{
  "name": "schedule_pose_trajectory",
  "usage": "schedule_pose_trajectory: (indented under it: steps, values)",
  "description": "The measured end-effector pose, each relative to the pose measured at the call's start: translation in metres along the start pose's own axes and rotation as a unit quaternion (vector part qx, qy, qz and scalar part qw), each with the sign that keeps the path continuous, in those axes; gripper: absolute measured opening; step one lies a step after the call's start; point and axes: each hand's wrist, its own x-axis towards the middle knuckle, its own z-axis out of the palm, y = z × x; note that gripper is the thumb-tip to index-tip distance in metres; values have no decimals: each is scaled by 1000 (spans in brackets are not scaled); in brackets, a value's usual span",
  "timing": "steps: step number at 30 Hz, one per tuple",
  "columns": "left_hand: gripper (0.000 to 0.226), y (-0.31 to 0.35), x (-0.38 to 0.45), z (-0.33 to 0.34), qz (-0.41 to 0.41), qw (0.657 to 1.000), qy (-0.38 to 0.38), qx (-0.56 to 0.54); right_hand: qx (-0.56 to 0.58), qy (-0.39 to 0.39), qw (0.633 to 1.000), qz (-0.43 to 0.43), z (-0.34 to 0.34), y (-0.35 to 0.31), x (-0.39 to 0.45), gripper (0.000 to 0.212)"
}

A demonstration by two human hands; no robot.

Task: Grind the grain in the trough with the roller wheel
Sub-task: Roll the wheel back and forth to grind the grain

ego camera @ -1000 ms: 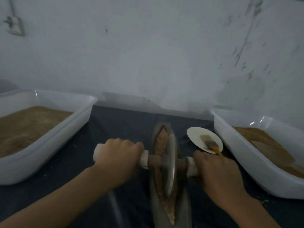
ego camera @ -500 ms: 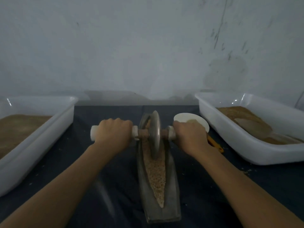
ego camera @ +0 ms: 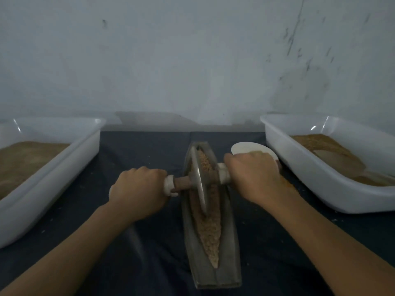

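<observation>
No writing, brand or label can be read on anything in view. A long, boat-shaped grey trough (ego camera: 210,272) lies lengthwise on the dark tabletop (ego camera: 139,150), one narrow end toward the wall and the other toward the person, and a tapering bed of coarse tan grain (ego camera: 210,233) fills its groove almost from end to end. The roller wheel (ego camera: 198,180), a thin metal disc on a brown axle with pale handle sleeves, stands on edge in the far half of the trough, its rim down in the grain. The left hand (ego camera: 137,191) is clenched round the left handle, knuckles up, with the pale sleeve showing on both sides of the fist; the right hand (ego camera: 254,176) grasps the right handle the same way, its fingers wrapped over and out of sight beneath. A small white dish (ego camera: 245,147) sits just beyond the right hand, partly hidden by it, so its contents cannot be told. To the left a white plastic tub (ego camera: 64,167) holds a level bed of fine brown meal (ego camera: 23,159). To the right a second white tub (ego camera: 316,178) holds a shallower layer of brown grain or meal (ego camera: 316,142), with a paler scoop-like shape (ego camera: 339,161) lying in it. Pale specks dot the tabletop near the tubs.
</observation>
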Motion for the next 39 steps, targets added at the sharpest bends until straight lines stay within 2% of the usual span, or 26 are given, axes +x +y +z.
schedule_pose_trajectory:
  steps: [4, 7, 9, 11, 12, 14, 15, 17, 19, 21, 26, 30, 32, 34, 36, 39]
  values:
    - [24, 4, 26, -5, -1, 1000, -20, 0, 43, -37, 998, 23, 9, 5, 24, 18]
    - [21, 9, 14, -19, 0, 999, -31, 16, 46, -52, 997, 24, -5, 3, -1, 21]
    - [28, 8, -12, -25, 32, 999, -3, 32, 42, -9, 999, -6, -18, 0, -34, 34]
    - [41, 5, -35, -30, 108, 990, 76, 44, 74, 49, 996, -12, -29, -2, -63, 52]
    - [46, 4, -42, -33, 133, 984, 105, 46, 84, 55, 995, -12, -31, -2, -71, 59]
    - [50, 5, -38, -40, 131, 984, 98, 66, 91, 15, 996, -2, -27, 0, -73, 65]
    - [46, 8, -31, -39, 122, 984, 89, 94, 90, -6, 996, 4, -23, 2, -65, 63]
    - [30, 14, -8, -31, 68, 988, 67, 120, 73, -22, 997, 23, -1, 5, -43, 42]
    - [21, 14, 18, -24, 36, 993, 47, 106, 88, -44, 993, 59, 19, 9, -15, 23]
    - [17, 14, 36, -22, 26, 996, 17, 84, 100, -60, 990, 77, 32, 13, 9, 16]
    - [25, 17, 22, -29, 28, 994, 29, 97, 108, -49, 991, 59, 19, 11, -9, 20]
    - [43, 13, -25, -33, 62, 992, 48, 96, 84, 6, 996, 4, -10, 3, -60, 52]
    - [55, 10, -35, -37, 98, 990, 63, 81, 87, 23, 996, -10, -17, 2, -67, 57]
    - [50, 9, -29, -37, 97, 991, 52, 75, 78, -7, 997, -6, -13, 2, -59, 52]
    - [33, 10, -11, -25, 44, 995, 38, 77, 68, -9, 998, 11, -5, 5, -41, 39]
    - [25, 10, 19, -13, 2, 996, 42, 73, 57, -27, 997, 37, 12, 6, -4, 24]
